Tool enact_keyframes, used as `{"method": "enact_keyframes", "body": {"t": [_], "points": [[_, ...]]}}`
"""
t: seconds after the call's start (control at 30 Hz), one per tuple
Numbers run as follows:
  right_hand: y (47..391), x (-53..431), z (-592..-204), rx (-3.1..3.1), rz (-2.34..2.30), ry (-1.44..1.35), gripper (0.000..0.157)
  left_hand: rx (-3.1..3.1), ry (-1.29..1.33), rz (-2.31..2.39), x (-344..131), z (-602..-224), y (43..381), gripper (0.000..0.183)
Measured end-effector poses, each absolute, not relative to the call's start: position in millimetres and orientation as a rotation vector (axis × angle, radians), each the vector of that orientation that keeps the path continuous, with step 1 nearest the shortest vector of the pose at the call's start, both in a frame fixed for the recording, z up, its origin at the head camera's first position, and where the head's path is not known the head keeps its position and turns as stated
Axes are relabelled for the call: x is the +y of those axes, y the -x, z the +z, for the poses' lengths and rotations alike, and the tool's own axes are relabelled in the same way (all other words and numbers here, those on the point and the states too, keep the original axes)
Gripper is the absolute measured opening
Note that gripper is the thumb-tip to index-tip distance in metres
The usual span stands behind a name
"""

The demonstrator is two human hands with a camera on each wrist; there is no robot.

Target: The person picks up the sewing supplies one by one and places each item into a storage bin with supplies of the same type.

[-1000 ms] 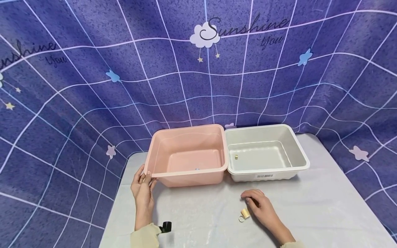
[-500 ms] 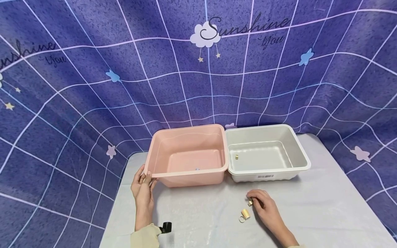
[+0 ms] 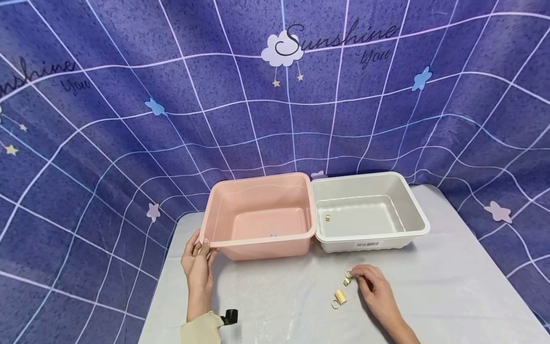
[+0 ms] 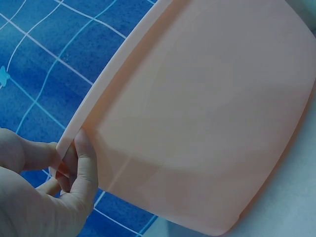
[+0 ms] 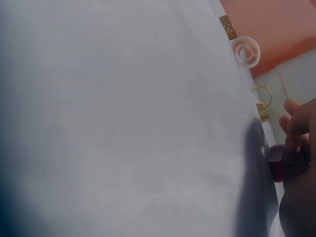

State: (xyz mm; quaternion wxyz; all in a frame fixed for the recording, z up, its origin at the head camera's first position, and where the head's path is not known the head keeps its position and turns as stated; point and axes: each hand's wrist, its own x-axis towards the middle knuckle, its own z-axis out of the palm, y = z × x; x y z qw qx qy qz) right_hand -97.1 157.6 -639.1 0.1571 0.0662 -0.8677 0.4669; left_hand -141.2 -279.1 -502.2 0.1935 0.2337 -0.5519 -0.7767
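At its near left corner, my left hand [image 3: 198, 267] pinches the rim of the pink basin [image 3: 266, 248], thumb inside it in the left wrist view. My right hand [image 3: 378, 291] is low over the table with bent fingers. Just left of its fingertips lie a thin gold ring [image 3: 348, 274] and a small gold piece [image 3: 346, 282]. Nearer me are a gold spool [image 3: 340, 296] and another ring [image 3: 335, 304]. In the right wrist view a dark red spool-like piece [image 5: 277, 165] sits against the curled fingers; I cannot tell whether they hold it.
A light grey basin [image 3: 365, 239] stands right beside the pink one, with a small gold piece [image 3: 328, 218] inside. Something small and bluish [image 3: 273, 235] shows in the pink basin. A patterned purple curtain [image 3: 275, 119] hangs behind the table [image 3: 275, 306].
My right hand has drawn to the right, and the small gold piece and then the thin gold ring have come into view by its fingertips. My left hand stays on the pink basin.
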Motion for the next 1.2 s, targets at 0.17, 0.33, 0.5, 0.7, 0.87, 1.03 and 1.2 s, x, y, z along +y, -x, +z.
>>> {"method": "enact_keyframes", "body": {"t": [0.17,0.33,0.5,0.7,0.87,1.03,1.2], "points": [[97.4,159.1,-641.2,-2.501,1.264,-0.183,0.036,-1.545,-0.651,-2.183,-279.8,-502.9,141.2,0.052],[96.5,157.8,-641.9,-2.515,1.241,-0.18,0.037,-1.536,-0.648,-2.191,-279.9,-503.3,141.1,0.051],[95.1,156.5,-641.7,-2.5,1.264,-0.199,0.038,-1.533,-0.65,-2.192,-280.8,-504.6,140.8,0.051],[95.1,157.5,-640.3,-2.502,1.237,-0.215,0.041,-1.532,-0.647,-2.199,-281.3,-504.4,139.9,0.052],[97.2,158.8,-641.9,-2.481,1.194,-0.253,0.041,-1.533,-0.646,-2.201,-281.0,-503.8,139.7,0.052],[99.6,159.1,-639.7,-2.494,1.124,-0.27,0.041,-1.529,-0.642,-2.204,-281.1,-503.8,139.6,0.052],[101.1,159.7,-637.3,-2.546,1.091,-0.254,0.044,-1.516,-0.635,-2.205,-280.8,-504.0,139.8,0.051]]}}
